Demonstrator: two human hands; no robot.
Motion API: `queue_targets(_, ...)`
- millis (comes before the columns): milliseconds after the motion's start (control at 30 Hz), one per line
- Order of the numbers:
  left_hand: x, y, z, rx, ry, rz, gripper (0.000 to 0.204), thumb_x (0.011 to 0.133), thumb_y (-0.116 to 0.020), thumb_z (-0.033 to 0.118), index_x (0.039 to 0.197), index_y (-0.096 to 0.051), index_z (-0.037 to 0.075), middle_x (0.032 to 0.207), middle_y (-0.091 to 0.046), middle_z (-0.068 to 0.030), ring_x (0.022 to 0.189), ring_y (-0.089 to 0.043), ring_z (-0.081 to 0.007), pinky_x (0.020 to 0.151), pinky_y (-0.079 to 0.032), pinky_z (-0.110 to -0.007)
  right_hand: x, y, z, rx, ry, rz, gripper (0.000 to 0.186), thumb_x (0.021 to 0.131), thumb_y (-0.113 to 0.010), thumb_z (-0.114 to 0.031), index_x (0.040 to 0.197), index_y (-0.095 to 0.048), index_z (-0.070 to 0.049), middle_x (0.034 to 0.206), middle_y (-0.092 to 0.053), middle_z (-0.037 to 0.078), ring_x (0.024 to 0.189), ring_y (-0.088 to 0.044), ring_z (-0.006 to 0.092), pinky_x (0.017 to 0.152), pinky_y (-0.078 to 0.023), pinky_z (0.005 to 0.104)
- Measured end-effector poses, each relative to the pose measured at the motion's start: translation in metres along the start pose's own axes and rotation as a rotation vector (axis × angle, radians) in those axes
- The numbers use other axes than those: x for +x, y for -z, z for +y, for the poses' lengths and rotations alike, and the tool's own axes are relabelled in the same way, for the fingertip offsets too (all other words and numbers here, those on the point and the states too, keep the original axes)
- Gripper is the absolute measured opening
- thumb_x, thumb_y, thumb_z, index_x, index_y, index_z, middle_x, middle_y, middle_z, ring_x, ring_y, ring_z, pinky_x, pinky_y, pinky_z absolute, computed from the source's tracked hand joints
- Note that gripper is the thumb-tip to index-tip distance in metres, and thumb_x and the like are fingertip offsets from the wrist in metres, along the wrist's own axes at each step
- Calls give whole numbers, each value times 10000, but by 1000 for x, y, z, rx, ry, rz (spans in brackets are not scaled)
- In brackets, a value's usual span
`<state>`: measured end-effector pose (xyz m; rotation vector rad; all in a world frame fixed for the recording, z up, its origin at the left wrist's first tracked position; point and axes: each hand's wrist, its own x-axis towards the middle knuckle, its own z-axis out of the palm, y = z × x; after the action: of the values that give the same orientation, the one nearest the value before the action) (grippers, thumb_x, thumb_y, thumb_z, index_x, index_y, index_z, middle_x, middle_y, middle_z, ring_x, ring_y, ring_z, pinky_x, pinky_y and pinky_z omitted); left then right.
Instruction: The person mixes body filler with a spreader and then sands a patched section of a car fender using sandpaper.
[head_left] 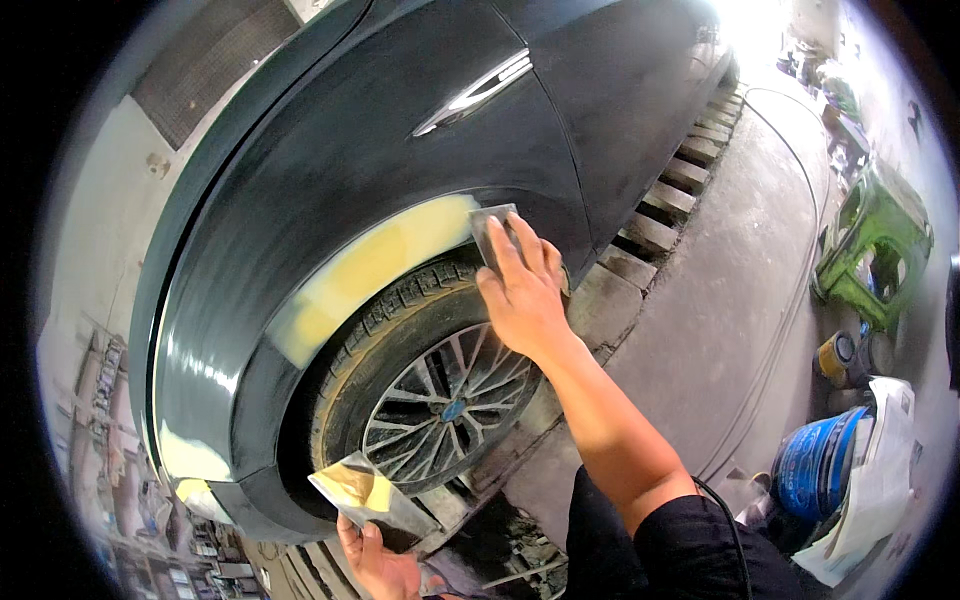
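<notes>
My right hand [528,290] presses a flat grey putty spreader [488,220] against the wheel arch of a dark car fender [330,170], its fingers lying over the spreader. The spreader touches the upper right end of a band of yellow body filler [375,262], which curves along the arch above the wheel [450,405]. Lower down, my left hand [378,565] grips the edge of a flat metal putty plate [402,518] in front of the tyre. A lump of yellow filler [368,490] lies on that plate. The fingers beneath it are partly hidden.
Slatted concrete blocks [648,235] run along the car's side. On the floor at right stand a blue bucket [815,465] with paper sheets [875,480], a small can [835,355] and a green plastic part [875,250]. A thin hose [800,290] trails across the floor.
</notes>
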<state>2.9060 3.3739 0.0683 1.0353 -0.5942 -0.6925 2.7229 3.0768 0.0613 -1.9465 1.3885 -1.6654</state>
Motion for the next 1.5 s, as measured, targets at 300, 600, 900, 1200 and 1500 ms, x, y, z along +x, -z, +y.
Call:
queue_targets(300,-7,18,-3,8,62,72,506,892,-515,-12,1380,-392,43,1345,-515,-144,1218,-519,-294,1059,-394,-476,18,-15,-4,-49,-15,29,597,862,-582,-215,1428,-404,-155,1486,-320,132,1215,-364,407,953,-360,546)
queue_targets(600,0,17,-12,30,60,80,510,898,-489,-29,1392,-391,53,1350,-516,-136,1220,-521,-287,1053,-408,-458,6,-12,4,-51,15,-44,595,850,-579,-182,1419,-408,-152,1482,-325,139,1199,-379,401,936,-371,546)
queue_targets(900,3,8,-18,30,67,23,522,890,-515,-26,1391,-385,36,1340,-524,-146,1196,-542,-291,1032,-434,-451,14,-21,5,-14,52,23,594,835,-589,-174,1404,-423,-137,1456,-360,140,1180,-393,401,908,-390,548)
queue_targets(1200,5,4,-21,21,81,25,517,886,-530,-30,1382,-395,32,1337,-527,-143,1211,-537,-292,1039,-434,-449,23,-19,3,-6,40,52,587,822,-601,-167,1386,-439,-145,1443,-366,147,1166,-396,424,894,-398,554)
queue_targets(1500,5,2,-23,42,94,22,496,901,-523,-11,1378,-395,34,1332,-525,-133,1196,-539,-280,1034,-430,-428,-11,-35,11,20,106,55,651,781,-642,-110,1396,-431,-134,1421,-376,146,1139,-407,423,890,-410,542)
